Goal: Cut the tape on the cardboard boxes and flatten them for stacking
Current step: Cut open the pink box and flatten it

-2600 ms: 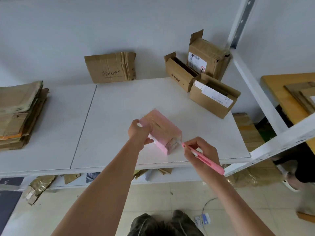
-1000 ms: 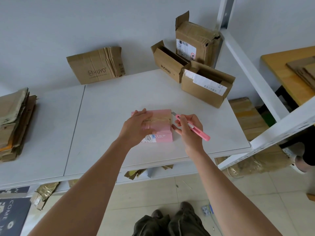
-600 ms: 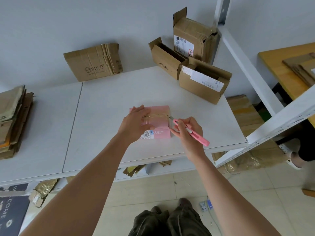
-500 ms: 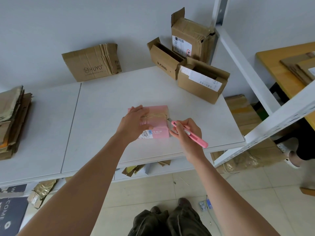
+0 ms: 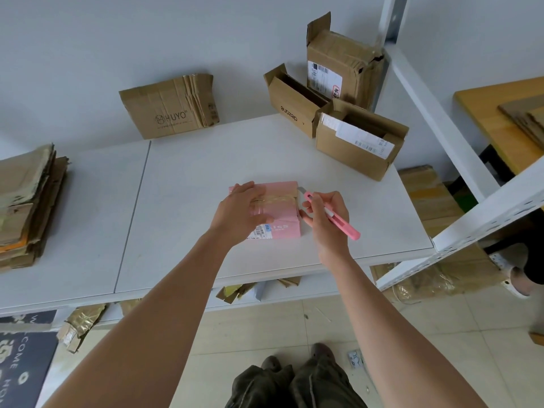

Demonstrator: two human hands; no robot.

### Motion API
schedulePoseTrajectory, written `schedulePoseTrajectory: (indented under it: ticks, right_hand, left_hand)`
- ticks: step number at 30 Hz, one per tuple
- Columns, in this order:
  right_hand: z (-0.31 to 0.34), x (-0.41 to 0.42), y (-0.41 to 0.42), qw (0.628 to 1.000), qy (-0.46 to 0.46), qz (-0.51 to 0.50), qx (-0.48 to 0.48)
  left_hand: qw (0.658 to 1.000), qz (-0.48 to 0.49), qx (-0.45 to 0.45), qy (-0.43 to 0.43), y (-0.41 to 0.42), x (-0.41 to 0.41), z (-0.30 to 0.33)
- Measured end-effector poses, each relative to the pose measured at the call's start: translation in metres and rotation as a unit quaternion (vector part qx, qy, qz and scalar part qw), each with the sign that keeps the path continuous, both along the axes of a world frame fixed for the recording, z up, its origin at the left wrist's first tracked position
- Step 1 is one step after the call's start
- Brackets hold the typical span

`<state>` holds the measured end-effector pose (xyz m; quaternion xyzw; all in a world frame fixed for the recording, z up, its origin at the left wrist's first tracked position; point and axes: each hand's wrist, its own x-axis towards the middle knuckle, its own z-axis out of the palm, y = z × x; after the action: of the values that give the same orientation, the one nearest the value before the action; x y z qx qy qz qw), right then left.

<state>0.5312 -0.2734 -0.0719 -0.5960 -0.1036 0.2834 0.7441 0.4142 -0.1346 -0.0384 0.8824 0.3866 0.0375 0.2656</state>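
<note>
**Pink box down flat, cutter at its right edge**

Since 2.6 s back, pink box [image 5: 279,213] goes from tilted on edge to lying flat on the white table [image 5: 182,201], near the front edge, roughly centre. Over the last half second, barely any shift: hands and box sit about where they were.

Left hand [image 5: 238,213]: palm down on the left part of the box top, fingers spread and mostly straight, pressing it to the table. Grip released, nothing curled round the box.

Right hand [image 5: 326,219]: grip clenched round the pink cutter [image 5: 332,214], held like a pen. Blade tip points up-left and sits at the box's upper right corner. Can't tell if the blade touches the cardboard; too small at this range.

Brownish tape strip [image 5: 275,199] runs across the box top, partly under the left fingers. White barcode label [image 5: 260,231] at the near left of the box.

Rest of table:
- three open brown boxes [image 5: 353,154] clustered at the back right, one standing upright against the wall
- flattened HUYO carton [image 5: 167,108] leaning on the wall, back centre
- stack of flattened cardboard [image 5: 26,204] at far left

Below the table: cardboard scraps on the lower shelf, tiled floor, person's shoes at the bottom of the view.
</note>
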Motion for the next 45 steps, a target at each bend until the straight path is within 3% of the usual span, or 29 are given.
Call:
schedulePoseTrajectory:
  ticks: [10,17,32,39,45]
  right_hand:
    - [0.003,0.001,-0.003,0.998,-0.054,0.012,-0.04]
    - [0.006,-0.008,-0.005,1.0,0.003,-0.011,-0.001]
    - [0.002,0.001,0.001,0.999,-0.025,0.009,-0.023]
    - [-0.009,-0.005,-0.013,0.997,-0.064,0.037,-0.03]
    - [-0.01,-0.01,-0.02,0.976,-0.203,0.05,-0.058]
  left_hand:
    - [1.0,-0.009,0.012,-0.009,-0.003,0.002,0.002]
    - [1.0,-0.008,0.014,-0.013,-0.003,0.002,0.002]
    - [0.999,-0.02,0.029,0.013,-0.004,0.004,0.003]
    - [0.997,-0.046,0.053,0.039,-0.005,0.006,0.004]
    - [0.998,-0.034,0.043,0.04,-0.005,0.007,0.005]
